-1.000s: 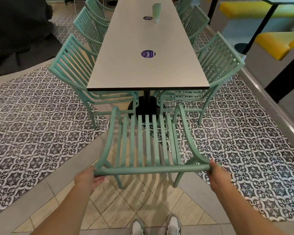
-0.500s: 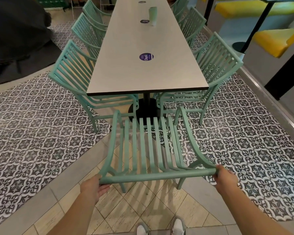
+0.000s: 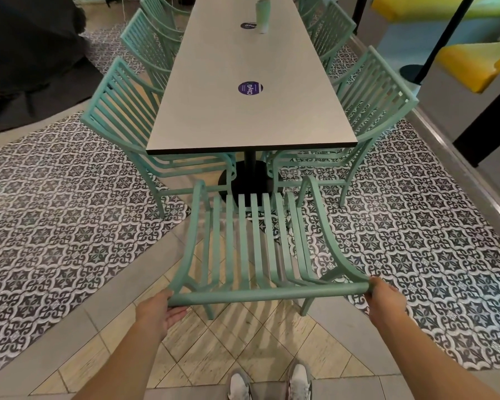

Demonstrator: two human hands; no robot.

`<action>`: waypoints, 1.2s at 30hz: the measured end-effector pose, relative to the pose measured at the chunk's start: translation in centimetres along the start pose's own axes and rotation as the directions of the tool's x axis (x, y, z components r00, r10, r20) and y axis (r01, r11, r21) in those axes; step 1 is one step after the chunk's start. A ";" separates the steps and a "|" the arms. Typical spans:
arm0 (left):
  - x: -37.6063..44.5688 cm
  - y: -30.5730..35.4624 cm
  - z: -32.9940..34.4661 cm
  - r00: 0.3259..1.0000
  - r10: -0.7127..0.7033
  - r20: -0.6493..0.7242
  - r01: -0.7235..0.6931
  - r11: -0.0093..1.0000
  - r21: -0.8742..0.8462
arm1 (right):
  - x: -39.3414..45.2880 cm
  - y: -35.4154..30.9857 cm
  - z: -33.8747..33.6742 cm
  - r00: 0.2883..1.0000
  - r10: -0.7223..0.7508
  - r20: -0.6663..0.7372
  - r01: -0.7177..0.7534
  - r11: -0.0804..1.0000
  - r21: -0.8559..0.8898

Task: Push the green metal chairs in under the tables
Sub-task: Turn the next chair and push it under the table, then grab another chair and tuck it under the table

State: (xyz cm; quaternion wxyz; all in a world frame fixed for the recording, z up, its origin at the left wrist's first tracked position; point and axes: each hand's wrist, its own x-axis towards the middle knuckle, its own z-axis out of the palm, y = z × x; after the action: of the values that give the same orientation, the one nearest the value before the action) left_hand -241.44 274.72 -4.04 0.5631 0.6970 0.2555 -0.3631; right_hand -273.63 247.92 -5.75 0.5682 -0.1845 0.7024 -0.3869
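A green metal chair (image 3: 254, 243) stands at the near end of a long grey table (image 3: 251, 111), facing it, its front edge just short of the tabletop. My left hand (image 3: 159, 310) grips the left end of its top rail and my right hand (image 3: 384, 298) grips the right end. More green chairs line both sides: a near-left chair (image 3: 127, 122) and a near-right chair (image 3: 370, 102) have their seats tucked under the table, with others behind them.
The table's black pedestal base (image 3: 248, 180) sits right ahead of the held chair. A pale cup (image 3: 262, 15) and round purple stickers lie on the tabletop. Yellow benches (image 3: 474, 64) and a black table pole stand at the right, a dark mass at the far left.
The chair has slid forward toward the table end with both hands still on its top rail, and I have stepped in after it.
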 end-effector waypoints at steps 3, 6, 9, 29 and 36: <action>0.1 -0.2 -0.2 1.000 0.001 -0.001 -0.001 1.000 0.005 | -0.1 0.2 -0.2 1.000 0.000 -0.007 0.000 1.000 0.005; -0.2 -0.2 -0.3 1.000 -0.003 0.007 0.003 1.000 0.004 | -0.1 0.3 -0.4 1.000 0.001 -0.012 -0.001 1.000 0.003; -0.4 -0.1 -0.4 1.000 -0.012 0.006 0.012 1.000 0.023 | -0.1 0.3 -0.5 1.000 0.011 -0.015 -0.011 1.000 -0.007; -0.5 -0.6 -0.8 0.999 -0.025 0.020 0.025 0.999 0.024 | -0.6 0.1 -0.8 1.000 0.008 0.005 -0.008 1.000 -0.024; -0.6 -0.6 -0.8 1.000 -0.018 0.011 0.017 0.998 0.068 | 0.2 0.6 -1.0 0.995 -0.092 -0.029 0.077 0.937 -0.340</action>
State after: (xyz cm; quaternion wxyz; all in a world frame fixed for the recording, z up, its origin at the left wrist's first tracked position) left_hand -242.05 275.67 -3.81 0.5374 0.7112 0.2459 -0.3806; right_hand -274.53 248.50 -6.23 0.4953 -0.3007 0.7623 -0.2885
